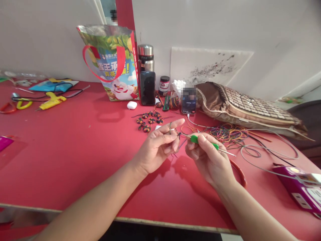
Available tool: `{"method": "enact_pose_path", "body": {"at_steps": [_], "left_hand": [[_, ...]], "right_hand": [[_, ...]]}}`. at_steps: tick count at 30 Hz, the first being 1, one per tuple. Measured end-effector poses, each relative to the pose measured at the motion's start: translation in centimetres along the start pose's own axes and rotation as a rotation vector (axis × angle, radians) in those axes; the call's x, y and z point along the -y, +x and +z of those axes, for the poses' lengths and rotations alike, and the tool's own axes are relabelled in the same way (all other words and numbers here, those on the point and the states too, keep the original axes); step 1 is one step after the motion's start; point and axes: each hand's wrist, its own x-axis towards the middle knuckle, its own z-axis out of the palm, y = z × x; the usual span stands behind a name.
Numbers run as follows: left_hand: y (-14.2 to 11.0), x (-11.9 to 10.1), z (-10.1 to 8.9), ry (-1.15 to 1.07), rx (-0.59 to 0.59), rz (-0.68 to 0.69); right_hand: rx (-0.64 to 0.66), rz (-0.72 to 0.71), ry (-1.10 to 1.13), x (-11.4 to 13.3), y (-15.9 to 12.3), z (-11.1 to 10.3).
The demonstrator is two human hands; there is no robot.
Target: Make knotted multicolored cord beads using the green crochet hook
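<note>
Above the red table, my right hand [209, 155] grips a crochet hook by its green handle [205, 142], with thin metal shafts sticking out at both ends. The left shaft meets a small dark piece of yarn work [179, 134] at my left hand's fingertips. My left hand [160, 142] pinches that work between thumb and fingers, while its index finger points out to the right with dark yarn looped around it. Purple yarn ends dangle below. Just beyond my hands lie several small dark and orange crocheted pieces [151, 120].
Tangled coloured yarn [228, 134] lies right of my hands. Behind stand a shopping bag [116, 63], a thermos [145, 58], a dark phone [147, 88] and a lit phone [188, 102]. A yellow glue gun [52, 100] lies left; a purple power strip [296, 187] lies right, near a beaded cushion [250, 107].
</note>
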Motion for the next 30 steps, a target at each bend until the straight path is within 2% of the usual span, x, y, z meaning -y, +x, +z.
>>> {"method": "enact_pose_path", "body": {"at_steps": [7,16,23,30], "left_hand": [[0.2,0.1,-0.2,-0.068,0.03,-0.057],[0.3,0.1,-0.4,-0.029,0.005,-0.067],[-0.1,0.0,-0.3,0.151,-0.041,0.054],[-0.4,0.3,0.3,0.217,-0.138,0.147]], "right_hand": [[0.058,-0.001,-0.059,-0.2,0.0,0.0],[0.045,0.072,-0.024,0.1,0.0,0.1],[0.019,0.053,-0.076,0.1,-0.3,0.3],[0.054,-0.065,-0.256,-0.3,-1.5,0.6]]}}
